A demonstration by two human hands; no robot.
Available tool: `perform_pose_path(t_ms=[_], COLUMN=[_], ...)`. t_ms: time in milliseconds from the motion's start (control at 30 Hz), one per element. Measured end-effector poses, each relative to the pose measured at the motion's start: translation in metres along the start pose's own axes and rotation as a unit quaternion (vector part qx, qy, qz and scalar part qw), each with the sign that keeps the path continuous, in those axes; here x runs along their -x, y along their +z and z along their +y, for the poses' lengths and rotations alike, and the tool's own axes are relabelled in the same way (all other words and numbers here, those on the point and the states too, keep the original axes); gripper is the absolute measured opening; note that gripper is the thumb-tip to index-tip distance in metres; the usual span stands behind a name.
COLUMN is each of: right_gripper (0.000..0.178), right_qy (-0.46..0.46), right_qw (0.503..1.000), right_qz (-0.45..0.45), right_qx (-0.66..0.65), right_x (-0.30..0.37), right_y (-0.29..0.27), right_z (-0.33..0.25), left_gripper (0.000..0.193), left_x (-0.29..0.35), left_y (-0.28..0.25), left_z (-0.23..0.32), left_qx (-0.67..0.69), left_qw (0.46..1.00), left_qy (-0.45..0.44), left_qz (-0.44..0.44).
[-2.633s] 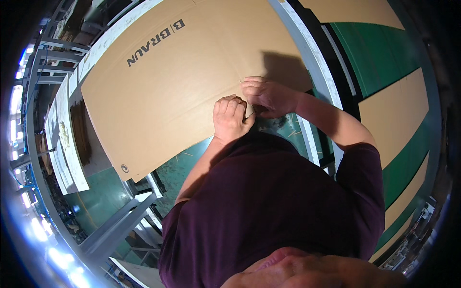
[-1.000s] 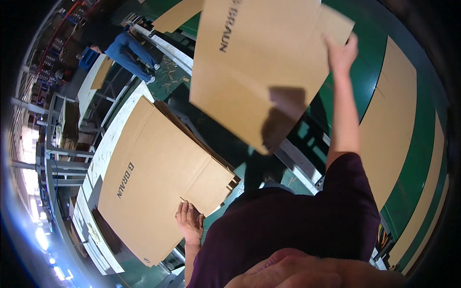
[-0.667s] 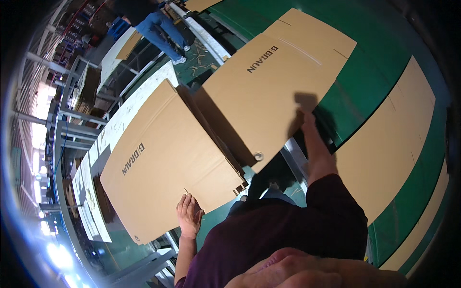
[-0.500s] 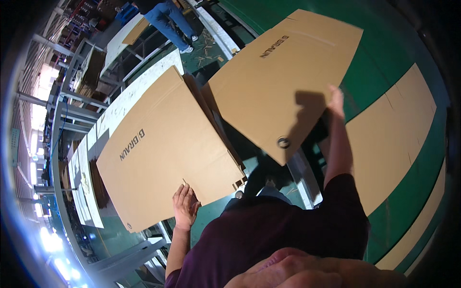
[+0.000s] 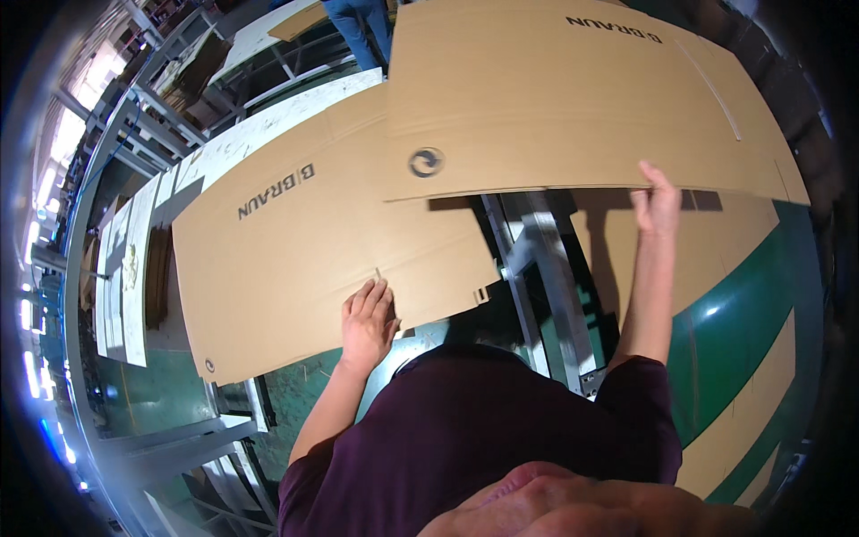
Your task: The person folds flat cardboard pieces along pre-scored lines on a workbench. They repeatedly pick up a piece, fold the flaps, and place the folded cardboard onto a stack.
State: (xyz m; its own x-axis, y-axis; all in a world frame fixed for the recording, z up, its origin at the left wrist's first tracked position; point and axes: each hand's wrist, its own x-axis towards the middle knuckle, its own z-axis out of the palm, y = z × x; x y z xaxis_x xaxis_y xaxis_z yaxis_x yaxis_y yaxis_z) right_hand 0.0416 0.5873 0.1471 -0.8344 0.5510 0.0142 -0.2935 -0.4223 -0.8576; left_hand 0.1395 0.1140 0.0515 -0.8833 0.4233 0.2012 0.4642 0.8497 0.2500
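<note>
My right hand grips the near edge of a large brown cardboard sheet, thumb and fingers closed on its rim. This sheet is held up, dark print and a round mark on its face, and its left end overlaps another printed cardboard sheet. The lower sheet lies on top of a pile on the left. My left hand rests on it near its front edge, fingers lying on the board and thumb apart. A thin short strip shows at its fingertips; its kind cannot be made out.
More cardboard lies on the green surface to the right. Metal rails run between the two sides. A white-topped table stands behind the left pile. Beyond it a person in jeans stands.
My right hand has lifted and turned the cardboard sheet, bringing its left end over the left pile. My left hand stays on the lower sheet. The view has shifted.
</note>
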Motion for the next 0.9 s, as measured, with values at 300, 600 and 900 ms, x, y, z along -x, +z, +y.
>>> perform_pose_path(t_ms=[300, 600, 900], right_gripper=[0.018, 0.069, 0.042], right_qy=[0.058, 0.652, 0.505], right_qw=[0.980, 0.701, 0.647], right_qz=[-0.175, -0.260, -0.561], right_qx=[0.076, -0.125, 0.109], right_x=[0.263, 0.410, 0.362], right_y=[0.156, 0.237, 0.177], right_z=[0.174, 0.279, 0.293], left_gripper=[0.055, 0.067, 0.018], left_x=[0.006, 0.070, 0.124], left_y=[0.003, 0.043, -0.093], left_z=[0.002, -0.017, -0.036], left_qx=[-0.002, 0.137, 0.423], left_qw=[0.984, 0.986, 0.883], left_qy=[-0.077, 0.002, -0.005], left_qz=[-0.161, -0.091, -0.206])
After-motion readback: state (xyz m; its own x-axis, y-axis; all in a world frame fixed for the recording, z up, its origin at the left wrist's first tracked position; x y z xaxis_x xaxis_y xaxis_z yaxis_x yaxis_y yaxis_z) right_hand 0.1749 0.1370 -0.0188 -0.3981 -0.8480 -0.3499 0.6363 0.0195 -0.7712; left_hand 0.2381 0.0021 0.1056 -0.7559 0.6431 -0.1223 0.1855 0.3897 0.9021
